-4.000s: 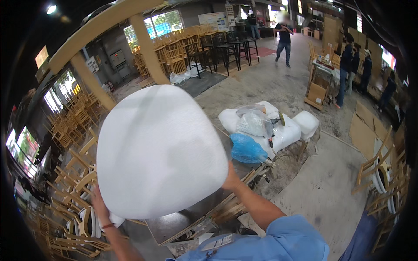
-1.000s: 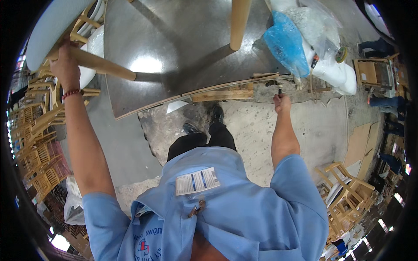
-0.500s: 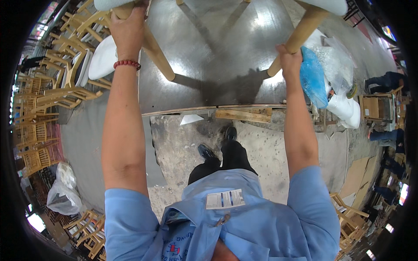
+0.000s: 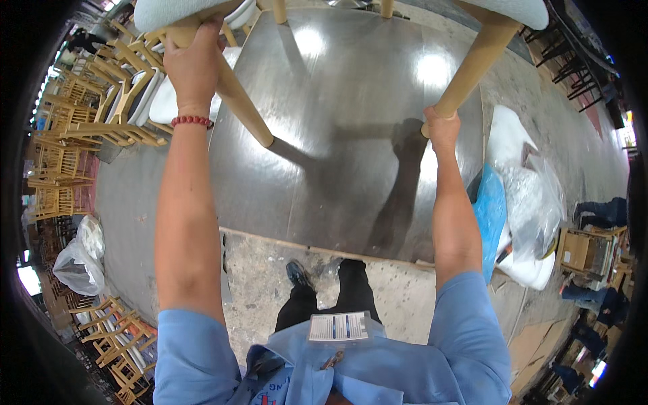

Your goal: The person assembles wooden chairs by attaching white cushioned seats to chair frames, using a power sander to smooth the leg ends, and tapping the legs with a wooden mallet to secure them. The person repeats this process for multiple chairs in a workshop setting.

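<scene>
At far left, has stacked chairs (image 4: 115, 132) and, below, a white bag (image 4: 81, 255) higher in view than half a second ago. Next, holds the left grip (image 4: 192, 71) in the same spot as then, clasped around the top of the left leg (image 4: 244, 101), right under the seat (image 4: 160, 15). In the middle, shows more of the tabletop (image 4: 304, 196), with its near edge lower in view. At right, has the right grip (image 4: 443, 129) wrapped around the right leg (image 4: 476, 67), closer to the foot than half a second ago; a second ago, off that leg and around a small dark object past the tabletop's near edge. Beyond, shows a blue bag (image 4: 491, 206) just right of the right forearm (image 4: 459, 219).

Stretches the left forearm (image 4: 187, 216) nearly straight forward, with a red bracelet (image 4: 192, 121) at the wrist and the back of the grip upward. Reaches the right forearm forward too, leaning slightly inward, with fingers curled about the leg. Carries the seat above the tabletop, legs downward, mostly cut off by the upper edge. Cannot tell whether touching the tabletop at the feet.
</scene>
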The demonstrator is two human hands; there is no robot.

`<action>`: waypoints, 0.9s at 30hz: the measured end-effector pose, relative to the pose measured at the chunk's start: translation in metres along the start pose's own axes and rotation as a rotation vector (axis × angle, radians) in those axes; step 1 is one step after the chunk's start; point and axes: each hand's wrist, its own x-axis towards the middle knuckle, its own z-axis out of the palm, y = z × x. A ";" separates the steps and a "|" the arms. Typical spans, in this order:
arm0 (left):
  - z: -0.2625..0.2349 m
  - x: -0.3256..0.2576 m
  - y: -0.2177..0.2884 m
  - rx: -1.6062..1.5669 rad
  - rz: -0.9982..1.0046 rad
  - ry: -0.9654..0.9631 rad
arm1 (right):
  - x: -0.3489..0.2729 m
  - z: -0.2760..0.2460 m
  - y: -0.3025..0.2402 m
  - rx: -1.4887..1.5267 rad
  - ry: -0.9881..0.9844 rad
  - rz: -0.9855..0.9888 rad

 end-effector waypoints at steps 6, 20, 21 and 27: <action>0.032 0.009 0.009 -0.115 -0.135 0.091 | 0.058 0.012 0.000 0.016 -0.075 0.005; 0.050 0.012 0.012 -0.111 -0.189 0.158 | 0.095 0.018 0.006 0.031 -0.115 0.014; 0.050 0.012 0.013 -0.115 -0.185 0.160 | 0.095 0.018 0.004 0.034 -0.118 0.014; 0.052 0.012 0.015 -0.120 -0.189 0.172 | 0.096 0.017 -0.004 0.055 -0.141 0.036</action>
